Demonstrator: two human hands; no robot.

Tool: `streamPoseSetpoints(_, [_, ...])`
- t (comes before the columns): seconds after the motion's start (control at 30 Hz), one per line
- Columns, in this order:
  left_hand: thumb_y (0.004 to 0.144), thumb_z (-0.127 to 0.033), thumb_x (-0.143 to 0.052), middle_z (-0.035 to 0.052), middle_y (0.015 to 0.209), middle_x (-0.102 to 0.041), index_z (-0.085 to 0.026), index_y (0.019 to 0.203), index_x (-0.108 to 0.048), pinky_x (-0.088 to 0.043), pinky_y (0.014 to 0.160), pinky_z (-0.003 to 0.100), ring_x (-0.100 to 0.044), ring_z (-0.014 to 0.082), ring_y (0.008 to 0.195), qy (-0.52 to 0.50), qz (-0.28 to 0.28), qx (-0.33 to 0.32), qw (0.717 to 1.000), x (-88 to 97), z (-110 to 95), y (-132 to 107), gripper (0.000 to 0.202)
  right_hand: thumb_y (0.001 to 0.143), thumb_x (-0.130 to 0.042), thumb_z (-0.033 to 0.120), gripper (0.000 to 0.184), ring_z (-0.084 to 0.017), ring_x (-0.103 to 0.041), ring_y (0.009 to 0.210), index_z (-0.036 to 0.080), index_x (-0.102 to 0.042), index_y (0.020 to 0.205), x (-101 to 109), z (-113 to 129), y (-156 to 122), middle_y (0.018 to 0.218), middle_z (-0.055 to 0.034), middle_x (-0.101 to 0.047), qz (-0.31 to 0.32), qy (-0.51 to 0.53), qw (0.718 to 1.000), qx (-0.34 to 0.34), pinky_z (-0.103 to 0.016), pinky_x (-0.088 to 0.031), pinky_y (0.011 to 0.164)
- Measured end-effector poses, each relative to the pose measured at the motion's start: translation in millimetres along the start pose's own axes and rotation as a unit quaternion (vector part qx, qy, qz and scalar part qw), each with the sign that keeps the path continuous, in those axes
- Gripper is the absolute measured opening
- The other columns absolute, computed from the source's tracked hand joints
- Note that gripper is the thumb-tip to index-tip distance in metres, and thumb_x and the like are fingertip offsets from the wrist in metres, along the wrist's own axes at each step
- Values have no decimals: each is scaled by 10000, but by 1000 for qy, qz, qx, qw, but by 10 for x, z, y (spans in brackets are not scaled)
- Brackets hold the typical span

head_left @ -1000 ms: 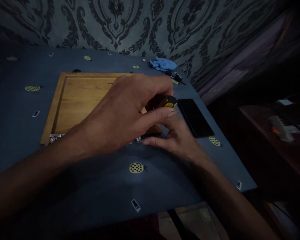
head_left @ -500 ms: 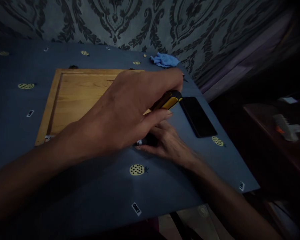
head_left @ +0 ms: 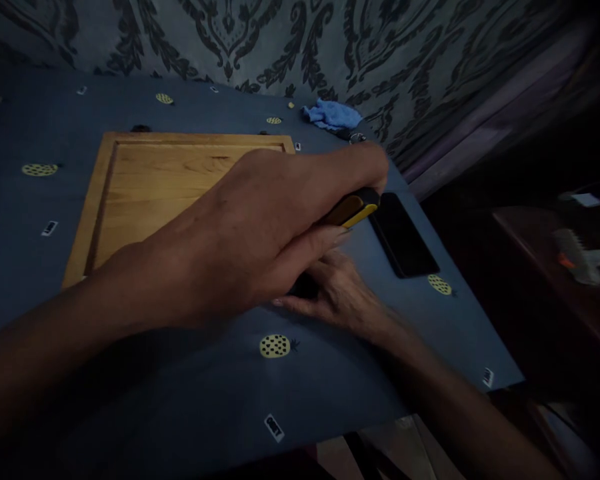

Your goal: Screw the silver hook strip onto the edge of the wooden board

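Yellow-and-black tool handle (head_left: 353, 208) and hands, viewed by me from afar through the head camera. The handle lay inside the left hand (head_left: 260, 227), above the desk (head_left: 210, 400); its visible end emerged between index finger and thumb, on the side facing the black smartphone (head_left: 405, 240). Its long axis slanted from beneath the left palm toward the upper right of the view, so I judged that alignment along this line was the relation that mattered most. The tool's far end was hidden from me.

The left hand was the nearer of the two, clasped about the handle. Its forearm entered at lower left and crossed diagonally in front of the framed wooden panel (head_left: 150, 180), back of the hand uppermost, fingers bent over the handle, thumb pressed along its near side.

The right hand (head_left: 343, 290) sat below, partly covered by the left. Its forearm rose from lower right; thumb and fingers curled about a dark part (head_left: 305, 287), though whether they gripped it, and whether it belonged to the same tool, I could not tell.
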State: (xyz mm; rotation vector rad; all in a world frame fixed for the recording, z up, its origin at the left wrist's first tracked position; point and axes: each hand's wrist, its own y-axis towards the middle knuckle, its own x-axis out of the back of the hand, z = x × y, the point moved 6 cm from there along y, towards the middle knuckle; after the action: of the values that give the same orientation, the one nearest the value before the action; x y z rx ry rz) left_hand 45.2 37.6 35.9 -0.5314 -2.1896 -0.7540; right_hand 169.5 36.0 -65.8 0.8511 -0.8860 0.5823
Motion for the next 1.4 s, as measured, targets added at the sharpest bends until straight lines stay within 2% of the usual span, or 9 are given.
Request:
streamPoseSetpoints(0.23, [981, -274, -456, 15, 939, -623, -198, 1037, -546, -453, 643, 226, -595, 124, 780, -24, -5, 14, 1000, -47, 52, -7, 131, 930, -563, 514, 361, -299, -615, 951, 172, -641, 1015, -12, 6, 11, 992, -133, -645, 7, -2, 1000, -6, -491, -535, 806])
streamPoseSetpoints(0.4, [938, -218, -552, 0, 943, -583, -185, 1097, -521, -442, 639, 199, -562, 96, 790, -22, -4, -24, 999, -66, 18, -13, 166, 910, -573, 469, 312, -292, -606, 922, 186, -628, 1030, -26, -6, 8, 960, -109, -623, -2, 6, 1000, -9, -488, -532, 801])
streamPoseSetpoints(0.57, [906, -163, -533, 20, 1017, -650, -215, 1141, -535, -532, 710, 236, -624, 127, 851, -13, -3, -11, 1000, -63, 48, -27, 240, 892, -604, 469, 321, -289, -605, 917, 190, -627, 1047, -27, -10, -1, 974, -110, -618, 12, -6, 1000, -18, -473, -532, 803])
streamPoseSetpoints(0.7, [905, -165, -531, 36, 1043, -683, -211, 1179, -551, -526, 673, 239, -647, 146, 856, -6, 4, -2, 1000, -46, 45, -33, 279, 883, -617, 456, 324, -300, -605, 945, 189, -638, 1064, -27, -10, -3, 1017, -125, -621, 28, -1, 999, -31, -470, -534, 797])
streamPoseSetpoints(0.9, [925, -174, -533, 32, 1127, -683, -226, 1213, -576, -516, 692, 226, -630, 141, 914, 2, 27, -29, 999, 1, 20, -14, 296, 873, -636, 474, 418, -324, -605, 1010, 202, -616, 1189, -31, -23, -11, 1080, -132, -629, 33, -13, 999, -40, -498, -526, 838])
streamPoseSetpoints(1.1, [955, -179, -514, 18, 1049, -670, -202, 1208, -536, -495, 701, 223, -624, 115, 853, -13, 71, -17, 997, -24, 33, -18, 255, 899, -599, 496, 386, -308, -616, 969, 174, -635, 1109, -31, -21, -11, 1033, -133, -636, 24, -20, 999, -22, -486, -534, 822])
streamPoseSetpoints(1.2, [963, -232, -531, 1, 985, -655, -200, 1245, -512, -473, 661, 207, -613, 99, 799, -16, 55, -44, 997, -54, 9, -18, 285, 909, -572, 506, 385, -307, -616, 970, 186, -611, 1120, -54, -46, -21, 1006, -117, -637, 27, -16, 999, -22, -501, -541, 815])
streamPoseSetpoints(1.3, [936, -249, -592, -9, 934, -658, -190, 1134, -563, -470, 666, 217, -610, 100, 785, -6, 19, -66, 998, -51, -9, -12, 208, 901, -574, 524, 405, -321, -614, 995, 185, -607, 1120, -69, -74, -29, 1040, -128, -641, 32, -7, 999, -35, -528, -543, 831])
streamPoseSetpoints(1.4, [922, -262, -609, 7, 929, -690, -197, 1073, -596, -485, 635, 232, -638, 121, 774, 11, -3, -45, 999, -31, 11, -13, 165, 894, -592, 522, 407, -331, -618, 1019, 185, -624, 1119, -70, -71, -23, 1083, -143, -647, 41, 9, 998, -42, -536, -539, 855])
